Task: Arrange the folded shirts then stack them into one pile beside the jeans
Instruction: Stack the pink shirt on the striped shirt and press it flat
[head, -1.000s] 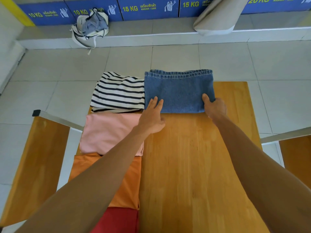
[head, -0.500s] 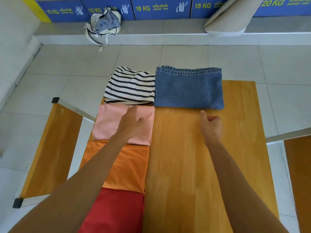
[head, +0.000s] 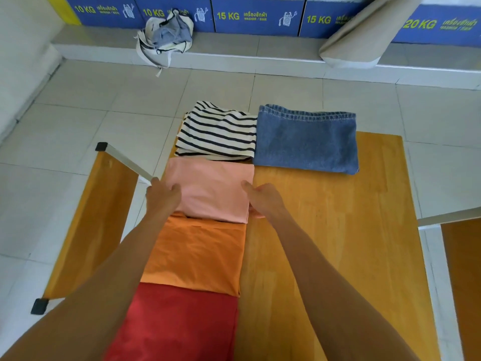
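Folded blue jeans (head: 305, 142) lie at the far end of the wooden table (head: 325, 243). Left of them sits a folded black-and-white striped shirt (head: 217, 131). In a row toward me lie a pink shirt (head: 210, 188), an orange shirt (head: 197, 251) and a red shirt (head: 179, 324). My left hand (head: 162, 196) grips the pink shirt's left edge, and my right hand (head: 263, 201) grips its right edge with fingers tucked under. The pink shirt's near edge is lifted slightly off the orange one.
Wooden benches stand to the left (head: 91, 222) and right (head: 463, 269) of the table. A cloth bag (head: 166, 35) and a beige roll (head: 361, 40) rest on the ledge by the blue washer signs. White tiled floor surrounds the table.
Both hands left the jeans and drew back toward me. They now hold the two sides of the pink shirt. The camera tilted down, showing more of the red shirt.
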